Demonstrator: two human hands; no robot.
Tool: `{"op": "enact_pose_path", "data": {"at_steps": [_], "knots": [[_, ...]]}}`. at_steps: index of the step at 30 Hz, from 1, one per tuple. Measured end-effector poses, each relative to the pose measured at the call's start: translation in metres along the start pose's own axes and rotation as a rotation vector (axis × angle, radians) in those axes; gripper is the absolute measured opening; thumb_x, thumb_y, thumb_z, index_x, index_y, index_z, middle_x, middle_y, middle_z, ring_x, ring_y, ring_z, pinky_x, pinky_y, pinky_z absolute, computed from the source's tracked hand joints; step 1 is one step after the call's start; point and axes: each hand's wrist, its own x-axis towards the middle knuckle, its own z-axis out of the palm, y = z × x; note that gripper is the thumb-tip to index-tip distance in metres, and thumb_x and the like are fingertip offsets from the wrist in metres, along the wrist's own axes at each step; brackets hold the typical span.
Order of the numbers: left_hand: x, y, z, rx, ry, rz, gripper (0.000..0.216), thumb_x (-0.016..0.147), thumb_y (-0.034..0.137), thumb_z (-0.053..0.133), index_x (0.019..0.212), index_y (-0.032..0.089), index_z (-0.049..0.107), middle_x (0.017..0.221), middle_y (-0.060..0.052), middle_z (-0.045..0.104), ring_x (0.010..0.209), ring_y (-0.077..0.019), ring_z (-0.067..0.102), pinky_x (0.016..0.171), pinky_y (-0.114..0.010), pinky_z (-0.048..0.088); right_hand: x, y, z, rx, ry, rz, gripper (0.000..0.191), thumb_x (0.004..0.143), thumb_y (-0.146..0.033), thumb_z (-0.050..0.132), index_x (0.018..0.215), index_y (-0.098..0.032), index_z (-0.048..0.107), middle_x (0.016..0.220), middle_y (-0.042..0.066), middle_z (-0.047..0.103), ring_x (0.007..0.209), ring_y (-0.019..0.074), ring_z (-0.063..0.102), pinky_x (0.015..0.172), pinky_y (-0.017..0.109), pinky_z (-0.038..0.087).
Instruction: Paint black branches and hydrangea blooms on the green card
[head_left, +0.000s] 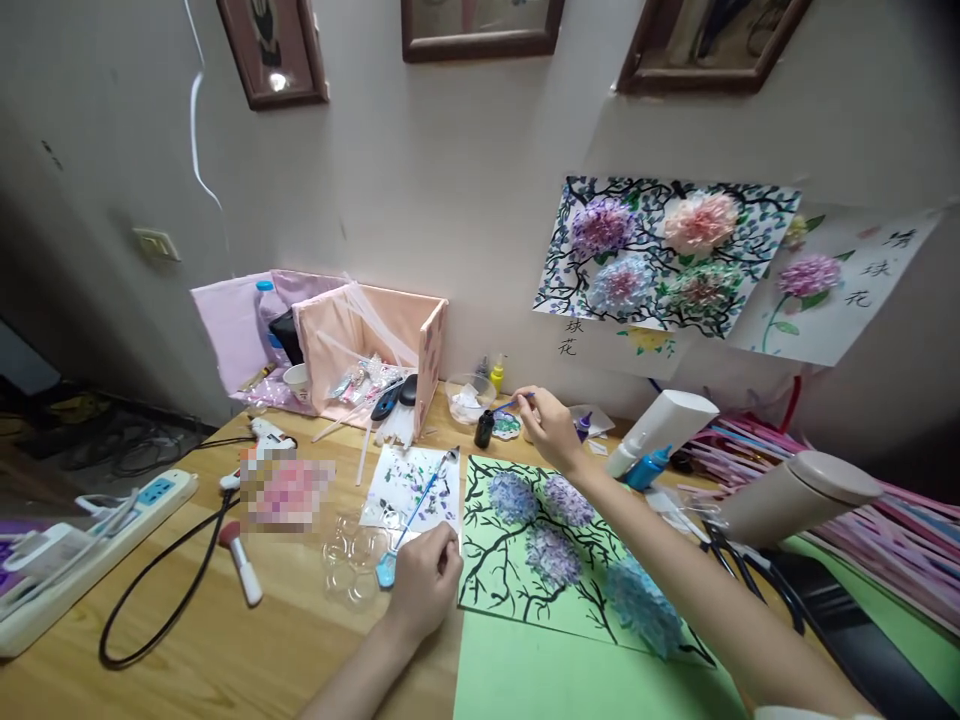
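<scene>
My left hand (pixel 424 580) rests closed on the wooden table at the left edge of a green sheet (pixel 525 560) painted with black branches and purple and blue paper flowers. A blue-handled tool (pixel 416 510) lies just beside that hand, across a paint-spattered white paper (pixel 409 480); I cannot tell whether the fingers hold it. My right hand (pixel 549 425) reaches to the back of the table, pinched on a thin blue brush (pixel 516 403) whose tip is over a small paint palette (pixel 506 427) next to a black bottle (pixel 484 430).
A pink box (pixel 375 350) with supplies stands at the back. A glue gun (pixel 262 440), its black cable, a power strip (pixel 97 540) and a small brush (pixel 241 565) lie left. Clear plastic cups (pixel 352 555) sit near my left hand. White tubes (pixel 660 430), scissors and coloured paper stacks fill the right.
</scene>
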Motion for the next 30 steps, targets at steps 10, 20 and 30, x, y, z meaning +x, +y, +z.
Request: {"op": "enact_pose_path", "data": {"at_steps": [10, 20, 30], "knots": [[0.000, 0.000, 0.001, -0.030, -0.029, 0.020, 0.021, 0.084, 0.016, 0.032, 0.064, 0.020, 0.037, 0.055, 0.003, 0.044, 0.052, -0.0124, 0.045, 0.053, -0.024, 0.030, -0.005, 0.002, -0.001, 0.022, 0.042, 0.048, 0.019, 0.092, -0.028, 0.039, 0.086, -0.020, 0.054, 0.077, 0.004, 0.061, 0.073, 0.0178, 0.059, 0.068, 0.030, 0.046], [0.002, -0.001, 0.001, -0.003, -0.008, 0.062, 0.022, 0.085, 0.017, 0.034, 0.064, 0.020, 0.038, 0.055, 0.003, 0.044, 0.051, -0.0116, 0.046, 0.053, -0.023, 0.030, -0.009, -0.002, -0.011, 0.066, 0.187, 0.085, 0.019, 0.092, -0.027, 0.039, 0.086, -0.020, 0.055, 0.079, 0.004, 0.061, 0.072, 0.0172, 0.061, 0.068, 0.031, 0.048], [0.004, 0.000, 0.004, -0.042, -0.044, 0.008, 0.020, 0.084, 0.019, 0.036, 0.065, 0.019, 0.044, 0.054, 0.003, 0.045, 0.052, -0.0118, 0.045, 0.055, -0.024, 0.030, -0.139, -0.059, -0.048, 0.553, 0.340, 0.195, 0.018, 0.091, -0.022, 0.037, 0.077, -0.021, 0.049, 0.059, -0.002, 0.054, 0.048, 0.0134, 0.053, 0.045, 0.028, 0.043]]}}
